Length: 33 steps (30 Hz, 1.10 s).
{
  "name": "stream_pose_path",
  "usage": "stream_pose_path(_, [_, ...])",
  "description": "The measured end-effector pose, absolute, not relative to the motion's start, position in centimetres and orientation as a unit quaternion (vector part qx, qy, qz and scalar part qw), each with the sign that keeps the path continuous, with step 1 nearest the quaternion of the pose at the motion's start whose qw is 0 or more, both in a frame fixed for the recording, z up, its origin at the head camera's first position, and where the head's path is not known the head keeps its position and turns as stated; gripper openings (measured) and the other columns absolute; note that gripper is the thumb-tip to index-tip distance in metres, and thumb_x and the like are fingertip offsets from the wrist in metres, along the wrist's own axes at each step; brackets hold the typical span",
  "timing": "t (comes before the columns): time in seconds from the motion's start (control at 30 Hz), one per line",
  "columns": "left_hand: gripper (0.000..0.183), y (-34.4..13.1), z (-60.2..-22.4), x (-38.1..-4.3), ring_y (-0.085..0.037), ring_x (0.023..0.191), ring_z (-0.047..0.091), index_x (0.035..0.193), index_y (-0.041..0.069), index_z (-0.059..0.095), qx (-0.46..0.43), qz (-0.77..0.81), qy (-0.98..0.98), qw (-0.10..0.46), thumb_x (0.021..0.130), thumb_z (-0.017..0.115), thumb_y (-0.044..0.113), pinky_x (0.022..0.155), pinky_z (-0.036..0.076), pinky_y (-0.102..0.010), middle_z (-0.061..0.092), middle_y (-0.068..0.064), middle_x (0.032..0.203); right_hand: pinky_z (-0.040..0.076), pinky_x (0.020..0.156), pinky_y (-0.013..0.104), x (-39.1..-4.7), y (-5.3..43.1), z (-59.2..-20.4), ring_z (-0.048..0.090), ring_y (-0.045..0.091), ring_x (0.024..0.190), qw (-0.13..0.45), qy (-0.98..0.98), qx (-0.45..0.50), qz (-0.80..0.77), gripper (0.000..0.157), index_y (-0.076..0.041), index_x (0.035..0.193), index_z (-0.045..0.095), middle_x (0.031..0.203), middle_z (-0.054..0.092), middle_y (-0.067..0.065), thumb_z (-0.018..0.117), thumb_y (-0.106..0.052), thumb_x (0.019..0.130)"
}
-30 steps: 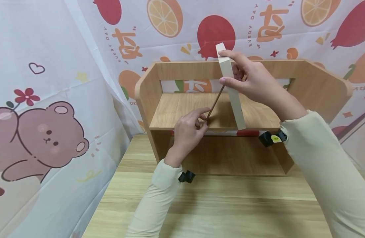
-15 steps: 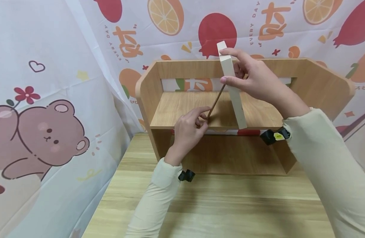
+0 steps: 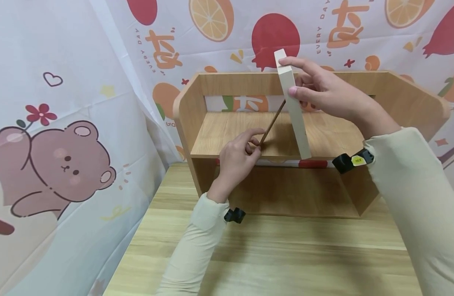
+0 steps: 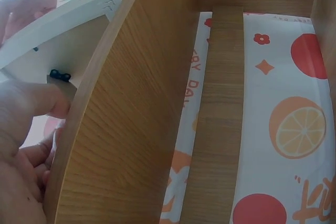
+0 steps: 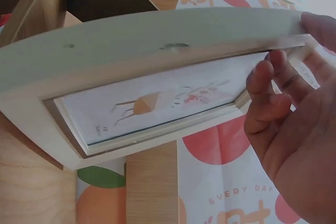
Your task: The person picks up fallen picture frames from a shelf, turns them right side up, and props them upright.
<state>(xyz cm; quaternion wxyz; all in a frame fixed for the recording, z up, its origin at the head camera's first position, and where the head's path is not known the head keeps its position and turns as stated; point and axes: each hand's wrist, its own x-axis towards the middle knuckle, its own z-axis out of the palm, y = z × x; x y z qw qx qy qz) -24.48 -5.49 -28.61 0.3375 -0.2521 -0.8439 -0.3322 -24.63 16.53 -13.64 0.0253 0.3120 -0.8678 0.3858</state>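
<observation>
A cream picture frame (image 3: pixel 296 115) stands tilted on the upper shelf, edge towards me in the head view. Its glazed front shows a drawing (image 5: pixel 157 100) in the right wrist view. My right hand (image 3: pixel 321 88) holds its upper part, index finger over the top and thumb on the near side edge. Behind the frame, a thin brown support leg (image 3: pixel 274 121) slants out from the back. The left hand (image 3: pixel 239 158) pinches the lower end of this leg. A small dark hinge (image 4: pixel 60 75) joins leg and back in the left wrist view.
The wooden two-tier shelf (image 3: pixel 230 131) has side panels and a back rail close around both hands. It stands on a wood-grain table (image 3: pixel 279 255). Fruit-print cloth (image 3: pixel 227 53) hangs behind, and a bear-print cloth (image 3: pixel 82 164) hangs at the left.
My right thumb has drawn back rightward, from reaching past the frame's left edge onto its near side edge. The left hand keeps its pinch on the leg; the head view has shifted slightly.
</observation>
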Motion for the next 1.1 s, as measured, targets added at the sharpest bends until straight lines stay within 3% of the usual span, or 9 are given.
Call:
stream_pose_path(0.3, [0.036, -5.2, -28.3, -24.4, -0.008, 0.059, 0.063, 0.115, 0.021, 0.066, -0.216, -0.335, -0.857, 0.327, 0.084, 0.062, 0.004, 0.044, 0.03, -0.02, 0.071, 0.001, 0.086, 0.042, 0.062, 0.029, -25.1, 16.3, -13.6, 0.05, 0.023, 0.077, 0.037, -0.861, 0.333, 0.384, 0.057, -0.031, 0.149, 0.029, 0.092, 0.05, 0.007, 0.053, -0.024, 0.098])
stream_pose_path(0.6, [0.033, -4.9, -28.1, -24.4, -0.009, 0.06, 0.066, 0.114, 0.02, 0.065, -0.196, -0.338, -0.859, 0.331, 0.085, 0.063, 0.003, 0.044, 0.031, -0.021, 0.073, -0.001, 0.088, 0.046, 0.067, 0.027, -25.2, 15.7, -13.7, 0.054, 0.023, 0.076, 0.06, -0.865, 0.324, 0.378, 0.054, -0.029, 0.147, 0.031, 0.089, 0.052, 0.008, 0.054, -0.022, 0.098])
stream_pose_path(0.83, [0.031, -4.5, -28.1, -24.8, -0.011, 0.066, 0.07, 0.113, 0.02, 0.065, -0.167, -0.31, -0.864, 0.36, 0.086, 0.063, 0.005, 0.042, 0.031, -0.022, 0.074, 0.0, 0.09, 0.044, 0.065, 0.027, -25.1, 14.8, -13.8, 0.054, 0.023, 0.07, 0.101, -0.88, 0.317, 0.34, 0.052, -0.026, 0.146, 0.032, 0.086, 0.053, 0.013, 0.053, -0.023, 0.098])
stream_pose_path(1.1, [0.029, -4.0, -28.3, -25.2, -0.011, 0.061, 0.068, 0.108, 0.021, 0.067, -0.144, -0.285, -0.858, 0.401, 0.085, 0.065, 0.004, 0.041, 0.028, -0.022, 0.074, 0.001, 0.086, 0.043, 0.064, 0.026, -25.2, 14.5, -13.9, 0.053, 0.023, 0.069, 0.122, -0.885, 0.316, 0.319, 0.051, -0.024, 0.146, 0.032, 0.084, 0.053, 0.012, 0.053, -0.022, 0.099])
